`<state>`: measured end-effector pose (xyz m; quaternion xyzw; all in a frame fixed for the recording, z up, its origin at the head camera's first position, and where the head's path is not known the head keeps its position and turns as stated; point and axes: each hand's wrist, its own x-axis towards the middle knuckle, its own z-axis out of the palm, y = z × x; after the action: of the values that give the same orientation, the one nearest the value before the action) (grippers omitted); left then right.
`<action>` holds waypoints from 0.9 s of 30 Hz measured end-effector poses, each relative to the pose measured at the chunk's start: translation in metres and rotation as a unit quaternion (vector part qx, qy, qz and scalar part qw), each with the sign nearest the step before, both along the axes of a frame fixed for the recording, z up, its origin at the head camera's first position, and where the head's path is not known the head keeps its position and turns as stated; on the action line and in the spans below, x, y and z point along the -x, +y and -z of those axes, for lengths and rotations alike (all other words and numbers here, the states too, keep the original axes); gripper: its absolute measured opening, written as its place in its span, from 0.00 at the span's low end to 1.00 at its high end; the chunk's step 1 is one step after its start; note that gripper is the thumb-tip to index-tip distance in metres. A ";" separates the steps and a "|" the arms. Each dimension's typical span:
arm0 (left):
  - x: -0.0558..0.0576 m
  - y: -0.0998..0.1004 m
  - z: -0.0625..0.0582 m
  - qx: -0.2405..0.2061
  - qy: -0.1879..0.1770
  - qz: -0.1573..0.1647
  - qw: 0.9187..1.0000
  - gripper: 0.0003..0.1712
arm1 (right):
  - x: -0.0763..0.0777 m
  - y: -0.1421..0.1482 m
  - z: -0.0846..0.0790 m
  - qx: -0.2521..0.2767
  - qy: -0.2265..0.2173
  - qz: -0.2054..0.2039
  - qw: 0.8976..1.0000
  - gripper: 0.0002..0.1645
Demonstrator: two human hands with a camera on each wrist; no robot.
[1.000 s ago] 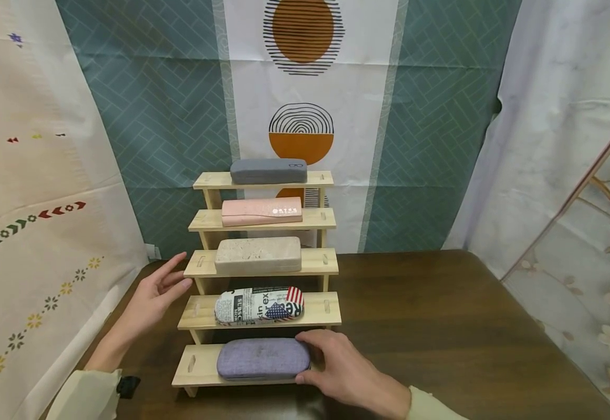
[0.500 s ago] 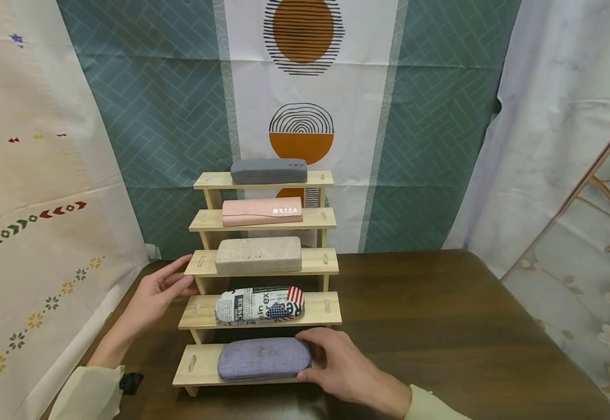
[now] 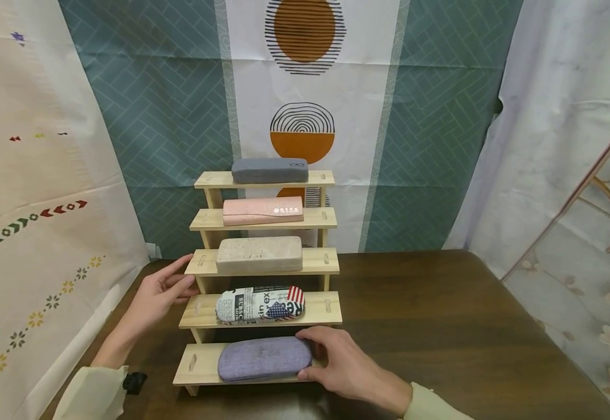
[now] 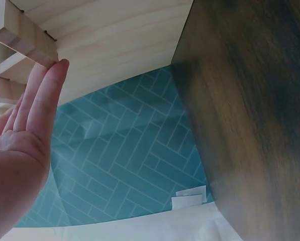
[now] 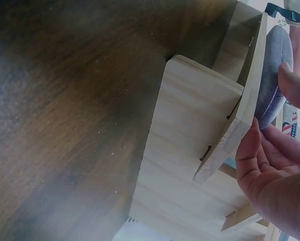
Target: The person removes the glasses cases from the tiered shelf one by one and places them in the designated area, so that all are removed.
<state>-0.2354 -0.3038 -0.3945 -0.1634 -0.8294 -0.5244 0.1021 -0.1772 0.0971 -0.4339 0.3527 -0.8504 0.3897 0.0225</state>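
Observation:
In the head view my right hand [image 3: 347,367] pinches the right end of a purple fabric glasses case [image 3: 264,359], thumb in front and fingers behind. The case lies on the lowest shelf of a stepped wooden rack [image 3: 194,367]. The right wrist view shows fingertips beside the shelf's end and the thumb on the case [image 5: 273,75]. My left hand [image 3: 160,291] is at the left end of the rack's middle shelf. In the left wrist view its straight fingers [image 4: 44,100] touch the shelf end; most of the thumb is out of frame.
Higher shelves hold a newspaper-print case [image 3: 260,305], a cream case [image 3: 259,255], a pink case [image 3: 262,212] and a grey-blue case [image 3: 269,171]. The rack stands on a dark wooden table [image 3: 441,326]. Patterned curtains [image 3: 436,116] hang behind and at both sides.
My left hand has moved a little right, its fingertips now at the middle shelf's end. The right hand keeps its pinch, and the purple case's right end has shifted slightly back.

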 end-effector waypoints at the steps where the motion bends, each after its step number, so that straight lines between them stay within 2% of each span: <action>1: 0.000 0.000 0.000 0.001 -0.002 -0.002 1.000 0.35 | 0.000 0.000 0.000 0.000 -0.001 0.000 1.000 0.30; 6: -0.002 0.002 -0.001 0.008 -0.009 -0.014 1.000 0.35 | 0.000 0.000 0.001 0.001 -0.002 0.000 1.000 0.30; 20: -0.004 0.001 0.000 0.012 -0.004 -0.020 1.000 0.35 | -0.002 0.003 0.002 0.005 0.020 0.016 1.000 0.30; 27: -0.001 0.001 -0.001 0.005 -0.006 0.002 1.000 0.36 | -0.005 0.000 0.001 -0.005 -0.003 0.029 1.000 0.41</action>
<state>-0.2346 -0.3029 -0.3933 -0.1630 -0.8324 -0.5210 0.0954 -0.1722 0.0967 -0.4352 0.3267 -0.8625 0.3854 0.0298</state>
